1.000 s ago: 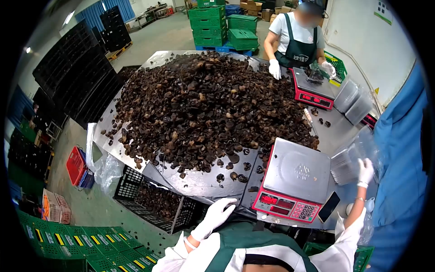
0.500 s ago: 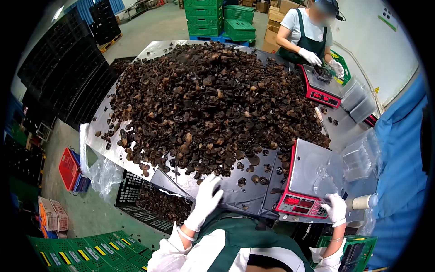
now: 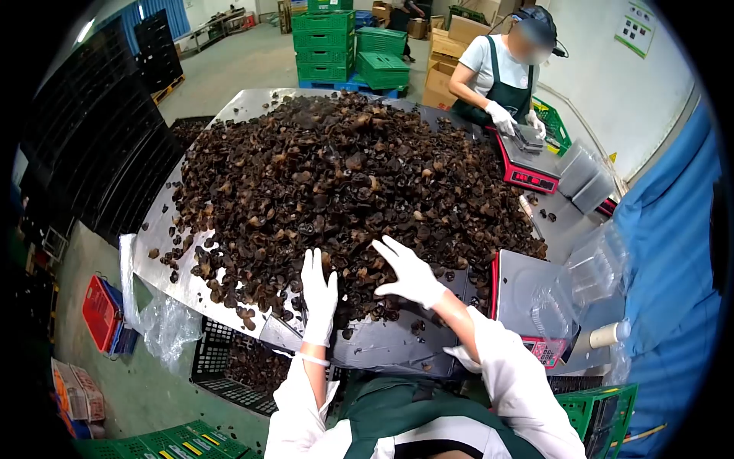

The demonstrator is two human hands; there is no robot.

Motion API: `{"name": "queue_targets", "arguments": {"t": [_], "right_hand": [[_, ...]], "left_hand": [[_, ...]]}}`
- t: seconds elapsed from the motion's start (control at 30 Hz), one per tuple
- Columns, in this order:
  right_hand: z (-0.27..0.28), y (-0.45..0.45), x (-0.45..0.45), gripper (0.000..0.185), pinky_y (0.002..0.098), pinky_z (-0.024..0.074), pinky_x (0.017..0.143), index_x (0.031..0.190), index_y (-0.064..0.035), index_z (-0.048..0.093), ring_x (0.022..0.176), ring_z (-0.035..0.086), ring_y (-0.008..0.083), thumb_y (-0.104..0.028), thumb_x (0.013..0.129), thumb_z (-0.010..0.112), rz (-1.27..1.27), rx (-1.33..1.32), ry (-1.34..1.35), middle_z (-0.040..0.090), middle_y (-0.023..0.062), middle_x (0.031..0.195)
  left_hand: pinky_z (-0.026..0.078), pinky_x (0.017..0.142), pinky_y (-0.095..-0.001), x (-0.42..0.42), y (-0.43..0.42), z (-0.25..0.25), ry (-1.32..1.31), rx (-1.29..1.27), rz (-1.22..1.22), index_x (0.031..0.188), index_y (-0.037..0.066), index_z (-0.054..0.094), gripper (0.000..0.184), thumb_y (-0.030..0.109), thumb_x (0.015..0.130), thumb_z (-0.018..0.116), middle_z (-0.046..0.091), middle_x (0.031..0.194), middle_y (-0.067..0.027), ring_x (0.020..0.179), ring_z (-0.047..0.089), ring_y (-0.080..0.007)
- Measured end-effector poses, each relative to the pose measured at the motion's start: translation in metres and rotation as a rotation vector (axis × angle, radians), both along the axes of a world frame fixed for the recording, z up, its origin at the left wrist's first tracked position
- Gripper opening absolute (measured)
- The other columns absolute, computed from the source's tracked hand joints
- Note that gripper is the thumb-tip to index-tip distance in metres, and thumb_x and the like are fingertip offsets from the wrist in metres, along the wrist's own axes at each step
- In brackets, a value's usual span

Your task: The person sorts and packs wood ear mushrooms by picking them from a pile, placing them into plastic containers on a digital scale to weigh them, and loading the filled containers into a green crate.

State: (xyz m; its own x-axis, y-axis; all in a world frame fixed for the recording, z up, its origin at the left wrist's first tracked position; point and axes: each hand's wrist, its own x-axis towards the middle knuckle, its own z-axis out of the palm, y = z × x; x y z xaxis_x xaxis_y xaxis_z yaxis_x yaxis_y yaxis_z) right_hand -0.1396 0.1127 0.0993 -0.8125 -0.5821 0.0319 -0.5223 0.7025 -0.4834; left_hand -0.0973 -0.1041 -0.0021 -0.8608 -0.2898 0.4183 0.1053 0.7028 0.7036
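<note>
A large heap of dark brown wood ear mushrooms (image 3: 336,183) covers most of the metal table (image 3: 157,245). At the heap's near edge, my gloved left hand (image 3: 319,294) reaches forward with its fingers stretched out and nothing in it. My gloved right hand (image 3: 409,274) lies to its right, thumb and fingers spread, also empty, at the front of the heap. To the right of it stands a red scale (image 3: 527,287), with a clear plastic container (image 3: 552,312) on its plate; my right sleeve hides part of the scale's front.
Clear plastic containers (image 3: 596,264) and a white bottle-like cylinder (image 3: 610,334) lie right of the scale. Across the table a co-worker (image 3: 501,84) handles containers at another red scale (image 3: 527,174). A black crate (image 3: 214,356) with mushrooms sits below the table's front left.
My right hand has left the scale's keypad and moved left to the heap. My left hand has moved up and forward onto the heap's edge. The co-worker now holds containers over their scale.
</note>
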Motion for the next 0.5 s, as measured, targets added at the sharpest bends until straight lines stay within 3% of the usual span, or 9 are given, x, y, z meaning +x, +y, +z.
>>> {"name": "queue_targets", "arguments": {"t": [0.1, 0.13, 0.2, 0.27, 0.33, 0.37, 0.5], "right_hand": [[-0.024, -0.046, -0.031, 0.113, 0.049, 0.0418, 0.1, 0.148, -0.0238, 0.022, 0.135, 0.027, 0.0432, -0.039, 0.055, 0.085, 0.136, 0.062, 0.176, 0.016, 0.0197, 0.152], [-0.023, -0.058, -0.036, 0.116, 0.0514, 0.0438, 0.097, 0.148, -0.0243, 0.021, 0.135, 0.025, 0.045, -0.038, 0.053, 0.086, 0.154, 0.143, 0.199, 0.013, 0.0195, 0.153], [-0.027, -0.068, -0.044, 0.118, 0.0547, 0.0464, 0.092, 0.148, -0.0279, 0.021, 0.136, 0.024, 0.0457, -0.039, 0.051, 0.087, 0.157, 0.248, 0.186, 0.013, 0.0178, 0.154], [-0.035, -0.067, -0.053, 0.116, 0.0534, 0.047, 0.092, 0.147, -0.0295, 0.021, 0.135, 0.026, 0.0439, -0.038, 0.052, 0.087, 0.162, 0.346, 0.09, 0.015, 0.0168, 0.153], [-0.053, -0.057, -0.056, 0.104, 0.0471, 0.0479, 0.093, 0.144, -0.0282, 0.031, 0.127, 0.039, 0.0366, -0.037, 0.056, 0.085, 0.214, 0.25, 0.105, 0.03, 0.0141, 0.147], [-0.062, -0.052, -0.055, 0.097, 0.0459, 0.0486, 0.092, 0.141, -0.0272, 0.036, 0.124, 0.042, 0.0348, -0.036, 0.058, 0.084, 0.229, 0.237, 0.112, 0.034, 0.0127, 0.143], [-0.067, -0.03, -0.034, 0.066, 0.0418, 0.0511, 0.083, 0.125, -0.0222, 0.052, 0.111, 0.049, 0.0293, -0.029, 0.065, 0.079, 0.246, 0.192, 0.126, 0.048, 0.0074, 0.127]], "left_hand": [[0.032, 0.107, -0.0418, -0.01, 0.001, -0.003, -0.022, -0.056, -0.01, 0.143, 0.008, 0.032, 0.072, 0.014, 0.079, 0.064, 0.03, 0.147, -0.0214, 0.129, 0.037, -0.0377], [0.037, 0.101, -0.0432, -0.01, 0.002, -0.003, -0.059, -0.084, -0.01, 0.143, 0.009, 0.033, 0.072, 0.015, 0.079, 0.064, 0.033, 0.145, -0.0216, 0.122, 0.044, -0.038], [0.037, 0.101, -0.0421, -0.008, 0.006, -0.005, -0.119, -0.094, -0.004, 0.141, 0.007, 0.036, 0.07, 0.012, 0.078, 0.066, 0.041, 0.139, -0.0207, 0.122, 0.045, -0.0368], [0.042, 0.096, -0.0414, -0.003, 0.01, -0.008, -0.038, -0.093, -0.031, 0.134, 0.005, 0.045, 0.062, 0.01, 0.076, 0.066, 0.055, 0.123, -0.0198, 0.11, 0.053, -0.0348], [0.043, 0.093, -0.0411, 0.003, 0.014, -0.009, -0.092, -0.12, -0.038, 0.131, 0.005, 0.048, 0.059, 0.008, 0.075, 0.066, 0.057, 0.118, -0.0184, 0.107, 0.054, -0.0341], [0.045, 0.085, -0.0412, 0.004, 0.016, -0.016, 0.024, -0.177, -0.03, 0.129, 0.006, 0.049, 0.058, 0.007, 0.074, 0.066, 0.058, 0.114, -0.0154, 0.101, 0.056, -0.0318], [0.045, 0.084, -0.0412, 0.018, 0.031, -0.012, 0.022, -0.137, -0.076, 0.126, 0.006, 0.052, 0.053, 0.005, 0.075, 0.065, 0.06, 0.111, -0.0147, 0.099, 0.056, -0.0318]]}}
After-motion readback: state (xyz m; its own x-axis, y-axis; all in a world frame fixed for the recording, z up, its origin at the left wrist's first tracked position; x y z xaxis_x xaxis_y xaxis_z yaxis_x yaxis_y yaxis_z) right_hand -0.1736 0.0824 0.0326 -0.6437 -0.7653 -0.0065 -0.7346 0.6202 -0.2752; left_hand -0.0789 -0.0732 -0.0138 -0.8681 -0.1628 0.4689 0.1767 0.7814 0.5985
